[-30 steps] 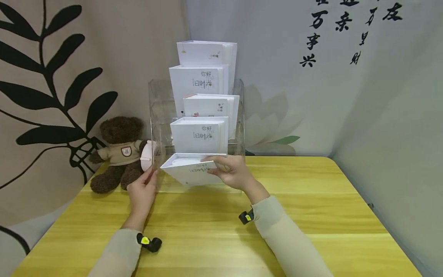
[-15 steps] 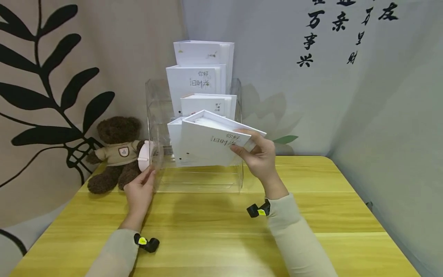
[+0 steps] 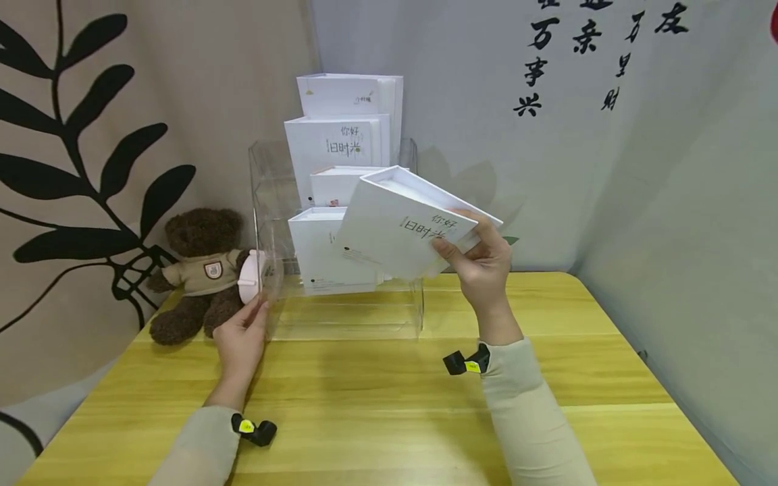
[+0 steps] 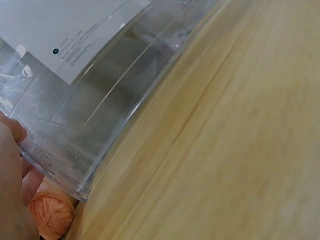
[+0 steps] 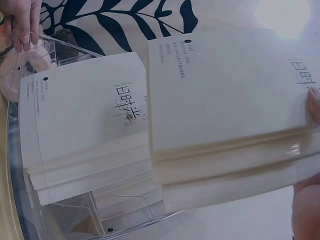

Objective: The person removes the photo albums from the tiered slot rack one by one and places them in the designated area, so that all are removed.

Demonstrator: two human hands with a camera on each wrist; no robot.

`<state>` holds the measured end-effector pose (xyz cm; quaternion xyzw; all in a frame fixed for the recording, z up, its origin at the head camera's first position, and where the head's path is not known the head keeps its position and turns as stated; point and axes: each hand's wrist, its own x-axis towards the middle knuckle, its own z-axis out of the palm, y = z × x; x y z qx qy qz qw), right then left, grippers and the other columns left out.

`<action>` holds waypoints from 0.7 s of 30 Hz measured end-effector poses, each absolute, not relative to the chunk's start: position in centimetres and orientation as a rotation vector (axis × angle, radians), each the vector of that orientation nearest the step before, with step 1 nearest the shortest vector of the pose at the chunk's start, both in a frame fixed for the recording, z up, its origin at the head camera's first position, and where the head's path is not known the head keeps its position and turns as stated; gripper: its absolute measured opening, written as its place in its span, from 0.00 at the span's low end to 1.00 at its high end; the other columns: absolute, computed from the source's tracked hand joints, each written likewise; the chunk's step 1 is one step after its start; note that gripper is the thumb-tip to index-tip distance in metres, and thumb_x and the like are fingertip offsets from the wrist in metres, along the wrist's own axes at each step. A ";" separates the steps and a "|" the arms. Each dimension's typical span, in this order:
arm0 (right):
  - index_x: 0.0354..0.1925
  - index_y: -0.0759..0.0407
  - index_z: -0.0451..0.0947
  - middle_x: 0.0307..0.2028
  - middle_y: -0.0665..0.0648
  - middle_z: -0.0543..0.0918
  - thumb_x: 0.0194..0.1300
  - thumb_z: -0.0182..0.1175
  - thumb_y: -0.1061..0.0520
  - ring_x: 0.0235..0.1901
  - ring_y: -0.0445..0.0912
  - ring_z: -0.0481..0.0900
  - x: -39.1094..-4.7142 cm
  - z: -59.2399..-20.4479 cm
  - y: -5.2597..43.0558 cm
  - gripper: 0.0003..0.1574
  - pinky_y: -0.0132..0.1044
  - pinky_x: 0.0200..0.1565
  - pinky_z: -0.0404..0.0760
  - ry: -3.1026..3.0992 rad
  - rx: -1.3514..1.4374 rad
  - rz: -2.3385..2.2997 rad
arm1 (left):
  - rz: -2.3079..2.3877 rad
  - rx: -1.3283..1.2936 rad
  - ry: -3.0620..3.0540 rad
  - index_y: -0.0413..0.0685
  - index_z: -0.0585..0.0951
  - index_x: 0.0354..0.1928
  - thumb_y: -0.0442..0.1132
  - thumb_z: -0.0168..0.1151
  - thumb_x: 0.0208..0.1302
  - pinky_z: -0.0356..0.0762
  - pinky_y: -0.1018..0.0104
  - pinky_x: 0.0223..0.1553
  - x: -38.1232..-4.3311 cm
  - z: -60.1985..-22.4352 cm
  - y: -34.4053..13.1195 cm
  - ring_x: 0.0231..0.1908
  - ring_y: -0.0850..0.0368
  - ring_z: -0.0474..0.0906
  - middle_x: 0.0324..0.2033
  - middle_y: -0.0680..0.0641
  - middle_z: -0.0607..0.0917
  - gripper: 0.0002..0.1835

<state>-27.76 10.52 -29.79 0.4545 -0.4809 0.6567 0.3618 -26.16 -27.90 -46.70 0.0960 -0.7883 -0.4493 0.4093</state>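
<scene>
My right hand (image 3: 489,273) holds a white photo album (image 3: 395,223) by its right end, thumb on the printed front cover and fingers behind. The album is tilted, raised in front of the right side of a clear acrylic tiered rack (image 3: 346,329). Pages show between its covers in the right wrist view. My left hand (image 3: 240,341) pinches the rack's left side panel near the bottom, with the thumb inside in the left wrist view. Another white album (image 3: 325,250) stands in a lower tier, partly covered by the held one. Several more (image 3: 331,152) rise behind it.
A brown teddy bear (image 3: 206,270) in a beige shirt sits left of the rack, with a pink object (image 3: 251,277) at its side. An orange yarn ball (image 4: 51,212) lies beside the left hand. The wooden table (image 3: 365,412) meets curtains behind.
My right hand has lifted the album from the rack's lowest front tier, up and to the right, tilting it. My left hand has stayed on the rack's side.
</scene>
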 end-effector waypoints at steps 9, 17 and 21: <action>0.55 0.70 0.78 0.47 0.59 0.87 0.58 0.74 0.62 0.47 0.53 0.87 -27.7 -29.7 10.9 0.29 0.44 0.44 0.86 -1.223 1.167 1.706 | -1.166 0.255 -1.988 0.49 0.89 0.51 0.40 0.71 0.64 0.72 0.88 0.35 -26.2 -46.7 -27.9 0.34 0.88 0.76 0.42 0.45 0.90 0.14; 0.55 0.74 0.76 0.47 0.59 0.87 0.58 0.74 0.61 0.47 0.51 0.87 -27.7 -30.6 11.4 0.30 0.42 0.45 0.86 -1.262 1.140 1.712 | -1.126 0.251 -1.998 0.50 0.89 0.51 0.40 0.72 0.64 0.71 0.89 0.34 -26.1 -46.7 -27.8 0.32 0.89 0.74 0.40 0.45 0.90 0.14; 0.55 0.73 0.77 0.48 0.57 0.87 0.59 0.73 0.60 0.47 0.50 0.87 -27.9 -31.4 12.5 0.29 0.41 0.44 0.86 -1.353 1.161 1.641 | -1.124 0.246 -1.998 0.50 0.89 0.51 0.41 0.72 0.64 0.71 0.89 0.34 -26.1 -46.6 -27.9 0.33 0.89 0.74 0.40 0.45 0.90 0.14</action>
